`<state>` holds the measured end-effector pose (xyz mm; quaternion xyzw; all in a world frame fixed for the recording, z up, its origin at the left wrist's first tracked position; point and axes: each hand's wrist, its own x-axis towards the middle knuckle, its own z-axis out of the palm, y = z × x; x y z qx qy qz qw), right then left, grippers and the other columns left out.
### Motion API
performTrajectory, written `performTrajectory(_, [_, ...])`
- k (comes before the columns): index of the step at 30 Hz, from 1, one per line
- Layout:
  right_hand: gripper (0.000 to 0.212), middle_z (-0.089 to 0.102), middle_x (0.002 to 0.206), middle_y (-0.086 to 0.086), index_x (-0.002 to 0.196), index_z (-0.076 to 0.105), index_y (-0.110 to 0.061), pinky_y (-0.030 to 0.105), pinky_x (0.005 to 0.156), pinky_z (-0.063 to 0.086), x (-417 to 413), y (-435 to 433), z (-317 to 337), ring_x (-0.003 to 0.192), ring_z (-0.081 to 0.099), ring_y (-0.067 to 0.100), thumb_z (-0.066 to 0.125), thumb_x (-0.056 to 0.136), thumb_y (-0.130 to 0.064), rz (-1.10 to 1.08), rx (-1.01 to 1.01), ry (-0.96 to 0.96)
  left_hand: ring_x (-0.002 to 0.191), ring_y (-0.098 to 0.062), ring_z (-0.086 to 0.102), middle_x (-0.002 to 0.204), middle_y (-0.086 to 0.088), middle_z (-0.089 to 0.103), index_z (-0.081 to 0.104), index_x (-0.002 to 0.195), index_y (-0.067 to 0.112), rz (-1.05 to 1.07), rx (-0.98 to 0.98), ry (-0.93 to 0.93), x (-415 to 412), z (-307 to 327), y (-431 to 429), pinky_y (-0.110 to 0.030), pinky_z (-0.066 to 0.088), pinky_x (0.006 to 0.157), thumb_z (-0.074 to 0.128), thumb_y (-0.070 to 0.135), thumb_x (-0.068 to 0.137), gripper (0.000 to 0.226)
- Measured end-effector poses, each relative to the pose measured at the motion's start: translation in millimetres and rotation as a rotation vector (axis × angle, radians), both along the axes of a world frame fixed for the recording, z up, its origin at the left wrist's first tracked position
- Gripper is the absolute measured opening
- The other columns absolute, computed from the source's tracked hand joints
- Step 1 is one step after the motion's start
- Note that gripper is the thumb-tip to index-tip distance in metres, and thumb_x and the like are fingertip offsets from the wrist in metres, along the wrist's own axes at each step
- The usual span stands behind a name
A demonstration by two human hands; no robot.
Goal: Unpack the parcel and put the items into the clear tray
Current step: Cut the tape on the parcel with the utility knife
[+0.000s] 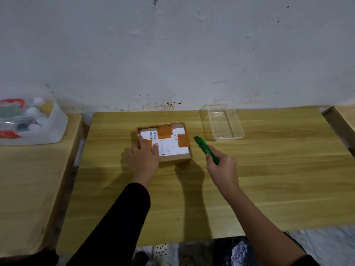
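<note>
Left hand (143, 158) lay spread flat on one taped cardboard parcel (165, 142); right hand (222, 167) gripped one green plastic cutter (207, 149), blade seemingly out, one clear tray (223, 121) beyond it.

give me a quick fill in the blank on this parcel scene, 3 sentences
1. The right hand grips a ____ utility knife.
2. The left hand lies flat on the ____.
3. The clear tray on the table is ____.

Missing words: green; parcel; empty

Parcel (164, 141) on table (269, 179), tray (223, 122) right-behind.
</note>
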<state>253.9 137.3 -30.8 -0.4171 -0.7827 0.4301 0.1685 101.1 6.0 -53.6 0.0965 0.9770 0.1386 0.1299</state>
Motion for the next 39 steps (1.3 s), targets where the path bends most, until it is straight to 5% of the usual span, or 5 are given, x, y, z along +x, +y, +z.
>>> performTrajectory(15, [0.038,0.069,0.079,0.013,0.128,0.054,-0.017,0.029,0.048,0.044,-25.4,5.8,7.2,0.051,0.052,0.017,0.051,0.090,-0.014,0.127,0.107,-0.041,0.121,-0.031,0.044,0.140,-0.015,0.032,-0.009,0.148,0.027,0.088,0.397,-0.133,31.9,-28.3,-7.1,-0.045,0.049,0.093,0.033,0.051,0.094,0.073])
performTrajectory(21, [0.038,0.065,0.071,0.009,0.129,0.053,-0.016,0.020,0.044,0.033,-27.8,9.0,7.7,0.046,0.043,0.009,0.052,0.090,-0.015,0.148,0.166,-0.057,0.121,-0.029,0.043,0.141,-0.013,0.032,-0.010,0.147,0.028,0.112,0.434,-0.139,32.8,-29.2,-5.9,-0.041,0.048,0.089,0.034,0.050,0.094,0.073])
performTrajectory(30, [0.037,0.067,0.079,0.016,0.126,0.056,-0.018,0.039,0.058,0.056,-30.1,0.6,14.7,0.066,0.062,0.028,0.051,0.089,-0.015,0.212,0.301,-0.171,0.125,-0.029,0.041,0.144,-0.013,0.027,-0.010,0.147,0.028,0.125,0.465,-0.155,34.8,-28.3,-4.1,-0.040,0.045,0.090,0.035,0.047,0.095,0.072])
performTrajectory(39, [0.034,0.047,0.062,0.003,0.120,0.058,-0.016,0.025,0.047,0.034,-36.3,5.5,27.2,0.059,0.050,0.025,0.044,0.089,-0.015,0.321,0.439,-0.391,0.119,-0.031,0.045,0.140,-0.014,0.033,-0.010,0.146,0.032,0.200,0.413,-0.132,36.4,-27.7,1.2,-0.048,0.049,0.091,0.033,0.052,0.093,0.071])
